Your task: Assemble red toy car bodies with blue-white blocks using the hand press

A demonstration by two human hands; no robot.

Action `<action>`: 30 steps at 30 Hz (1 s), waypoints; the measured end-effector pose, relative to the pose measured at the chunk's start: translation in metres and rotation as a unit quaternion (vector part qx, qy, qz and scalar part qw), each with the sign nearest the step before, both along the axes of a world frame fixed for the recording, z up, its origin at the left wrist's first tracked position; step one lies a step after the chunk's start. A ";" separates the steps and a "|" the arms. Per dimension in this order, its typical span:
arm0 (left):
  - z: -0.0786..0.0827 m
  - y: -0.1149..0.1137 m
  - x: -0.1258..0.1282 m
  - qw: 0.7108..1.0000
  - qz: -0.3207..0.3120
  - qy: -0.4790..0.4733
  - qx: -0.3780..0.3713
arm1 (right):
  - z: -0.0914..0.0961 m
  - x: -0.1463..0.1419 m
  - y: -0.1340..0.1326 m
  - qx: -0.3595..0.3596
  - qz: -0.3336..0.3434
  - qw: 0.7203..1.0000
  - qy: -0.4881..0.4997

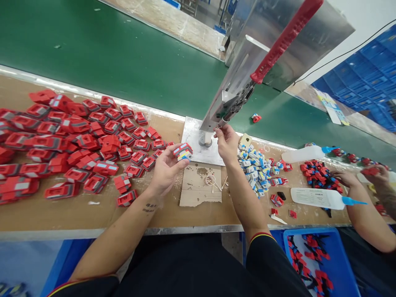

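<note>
In what looks like a pressing step, the left hand (163, 172) pinches a red toy car (183, 152) left of the hand press (221, 106), where the right hand (227, 143) curls nearly closed, its hold unclear, and the next move likely calls for careful lining-up.

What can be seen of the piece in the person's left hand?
The small piece looks like moulded plastic, mostly red on top, with pale patches and some grey, and with blue, white and yellow parts towards the camera. It sits tilted between the thumb and fingers of the left hand, apparently raised off the workbench. In this view it overlaps the near left corner of the metal plate. Its underside is hidden.
</note>
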State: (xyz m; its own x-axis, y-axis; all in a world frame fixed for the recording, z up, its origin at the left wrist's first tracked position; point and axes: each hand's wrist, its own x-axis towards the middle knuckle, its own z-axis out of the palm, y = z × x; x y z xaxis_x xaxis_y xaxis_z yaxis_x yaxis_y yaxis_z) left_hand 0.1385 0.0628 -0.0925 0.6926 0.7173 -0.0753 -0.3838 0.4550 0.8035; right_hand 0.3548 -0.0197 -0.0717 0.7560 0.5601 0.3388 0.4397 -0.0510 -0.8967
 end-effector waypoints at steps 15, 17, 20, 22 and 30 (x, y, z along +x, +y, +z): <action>0.000 0.001 -0.003 1.000 -0.024 -0.010 -0.017 | -0.006 0.006 -0.001 0.008 0.024 0.996 0.085; -0.002 0.001 -0.004 0.999 -0.026 -0.012 -0.024 | -0.006 0.005 0.001 0.017 0.016 0.996 0.083; -0.004 0.003 -0.003 1.000 -0.008 -0.016 -0.023 | -0.006 0.005 0.003 0.010 0.018 0.997 0.080; -0.005 0.006 -0.002 1.000 0.002 -0.020 -0.020 | -0.006 0.004 0.004 0.008 0.027 0.996 0.082; 0.002 0.029 0.025 0.998 -0.007 -0.035 0.043 | -0.005 0.002 0.006 0.017 0.067 0.991 0.114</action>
State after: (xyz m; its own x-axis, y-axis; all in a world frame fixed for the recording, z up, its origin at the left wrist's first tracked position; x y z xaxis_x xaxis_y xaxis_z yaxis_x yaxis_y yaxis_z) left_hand 0.1632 0.0921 -0.0900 0.7035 0.7098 0.0347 -0.4347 0.3912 0.8112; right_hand 0.3568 -0.0140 -0.0770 0.7347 0.6516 0.1886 0.2264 0.0266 -0.9737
